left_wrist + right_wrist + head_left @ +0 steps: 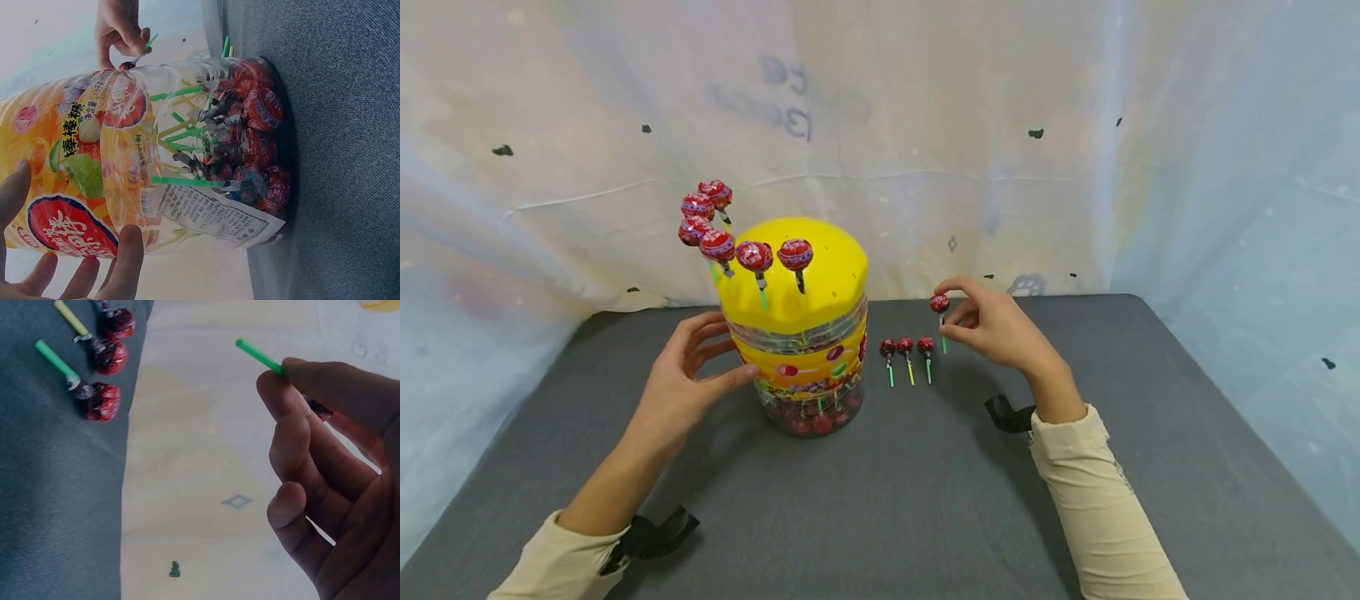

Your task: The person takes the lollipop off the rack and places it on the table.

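A clear plastic jar [808, 367] with a yellow domed lid [801, 271] stands mid-table, part full of red lollipops [250, 144]. Several red lollipops [752, 254] stick out of holes in the lid. My left hand [688, 379] rests against the jar's left side with thumb and fingers spread on its wall [119, 187]. My right hand [992, 321] hovers right of the jar and pinches a red lollipop [939, 304] by its green stick [259, 356]. Three more lollipops [907, 347] lie in a row on the cloth below that hand.
The table is covered in grey cloth [880, 500], with a pale plastic sheet [925, 125] hanging behind and to the sides. Black wrist straps [1009, 414] show at both cuffs.
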Motion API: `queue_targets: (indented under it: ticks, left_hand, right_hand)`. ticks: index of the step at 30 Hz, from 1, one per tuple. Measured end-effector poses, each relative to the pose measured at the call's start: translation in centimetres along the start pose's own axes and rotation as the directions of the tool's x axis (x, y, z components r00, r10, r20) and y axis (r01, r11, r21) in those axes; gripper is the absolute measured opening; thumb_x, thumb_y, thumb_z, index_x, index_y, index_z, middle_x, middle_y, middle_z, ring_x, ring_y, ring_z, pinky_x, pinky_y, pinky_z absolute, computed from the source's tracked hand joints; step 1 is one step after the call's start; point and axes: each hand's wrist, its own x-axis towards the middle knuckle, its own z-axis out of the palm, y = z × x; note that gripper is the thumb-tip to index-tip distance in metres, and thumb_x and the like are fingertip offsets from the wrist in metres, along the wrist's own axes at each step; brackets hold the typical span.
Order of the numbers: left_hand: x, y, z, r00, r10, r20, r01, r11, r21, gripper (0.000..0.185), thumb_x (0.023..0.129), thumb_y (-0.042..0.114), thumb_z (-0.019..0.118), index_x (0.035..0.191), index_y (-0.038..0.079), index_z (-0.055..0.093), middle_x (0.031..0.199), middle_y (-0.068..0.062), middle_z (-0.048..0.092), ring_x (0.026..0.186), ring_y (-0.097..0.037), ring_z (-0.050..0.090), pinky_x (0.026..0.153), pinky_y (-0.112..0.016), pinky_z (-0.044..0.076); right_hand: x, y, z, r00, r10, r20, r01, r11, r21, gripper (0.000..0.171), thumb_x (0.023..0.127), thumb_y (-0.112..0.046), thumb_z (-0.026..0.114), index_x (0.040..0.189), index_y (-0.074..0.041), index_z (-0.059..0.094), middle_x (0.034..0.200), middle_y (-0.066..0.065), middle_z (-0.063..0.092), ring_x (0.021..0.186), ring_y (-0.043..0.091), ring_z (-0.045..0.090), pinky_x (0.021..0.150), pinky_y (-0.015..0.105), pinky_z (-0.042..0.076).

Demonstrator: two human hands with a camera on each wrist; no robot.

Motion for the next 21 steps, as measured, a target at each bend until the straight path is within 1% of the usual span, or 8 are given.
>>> queue_targets:
  ticks: [4,7,14,16,21]
  left_hand:
    - [0.0,0.0,0.0,1.000,0.003,0.000,-0.003,1.000,0.008,0.070,0.092,0.023,0.073,0.150,0.024,0.035,0.148,-0.004,0.042,0.127,-0.013,0.045,0.092,-0.022,0.049]
    - [0.0,-0.1,0.1,1.000,0.000,-0.002,0.000,1.000,0.012,0.070,0.092,0.023,0.073,0.150,0.024,0.035,0.149,-0.004,0.042,0.127,-0.012,0.045,0.092,-0.024,0.048]
    - [0.1,-0.1,0.3,1.000,0.005,-0.007,-0.005,1.000,0.009,0.069,0.092,0.023,0.073,0.150,0.023,0.036,0.148,-0.005,0.043,0.127,-0.013,0.045,0.089,-0.018,0.049]
    - [0.1,-0.1,0.3,1.000,0.006,-0.007,-0.006,1.000,0.014,0.069,0.092,0.024,0.073,0.150,0.023,0.036,0.149,-0.005,0.043,0.127,-0.013,0.045,0.089,-0.018,0.050]
    - [0.0,-0.1,0.2,1.000,-0.002,-0.011,0.003,1.000,0.020,0.070,0.092,0.024,0.073,0.150,0.023,0.035,0.149,-0.005,0.042,0.128,-0.015,0.045,0.092,-0.026,0.049]
  right_hand:
    - [0.1,0.6,0.2,1.000,0.026,0.013,-0.025,1.000,-0.015,0.049,0.092,-0.017,0.072,0.135,-0.021,0.051,0.093,-0.001,0.075,0.081,0.014,0.069,0.073,0.036,0.053]
    - [0.1,1.0,0.3,0.998,0.048,0.028,-0.047,0.999,-0.025,0.048,0.092,-0.018,0.072,0.135,-0.020,0.051,0.093,0.001,0.076,0.081,0.015,0.069,0.073,0.037,0.054]
    - [0.1,2.1,0.7,0.995,0.079,0.059,-0.077,0.996,-0.036,0.051,0.092,-0.017,0.073,0.138,-0.016,0.051,0.094,0.002,0.075,0.082,0.016,0.069,0.074,0.038,0.055]
    - [0.2,2.4,0.9,0.994,0.086,0.068,-0.084,0.996,-0.039,0.051,0.092,-0.017,0.073,0.138,-0.016,0.051,0.093,0.001,0.075,0.082,0.016,0.069,0.074,0.038,0.055]
    - [0.5,3.2,1.6,0.990,0.101,0.098,-0.098,0.995,-0.033,0.052,0.091,-0.017,0.074,0.138,-0.016,0.051,0.094,0.001,0.076,0.081,0.015,0.069,0.071,0.036,0.054]
